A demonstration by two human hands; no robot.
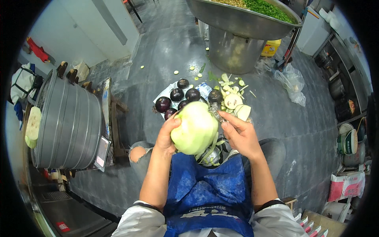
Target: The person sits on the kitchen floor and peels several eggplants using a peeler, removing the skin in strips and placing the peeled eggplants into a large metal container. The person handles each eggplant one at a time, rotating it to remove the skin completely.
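Note:
A large pale green peeled gourd or squash [194,127] rests in my left hand [166,134], the thumb on its near side. At the gourd's upper right edge my right hand [242,133] grips a small clear-handled tool [216,112], which looks like a peeler; its blade is hard to make out. Below, between my knees, peel strips lie over a silvery container [211,155], partly hidden by the gourd. Just beyond my hands, dark round eggplants [176,94] sit on a plastic bag on the floor. Beside them lies a pile of pale cut gourd pieces [233,100].
Stacked metal steamers [69,121] stand at left, with a phone [102,151] at their near edge. Ahead, a wide metal basin [245,19] of chopped greens sits atop a steel pot [234,53]. Clear plastic bags [291,84] lie on the floor at right, before shelves of cookware.

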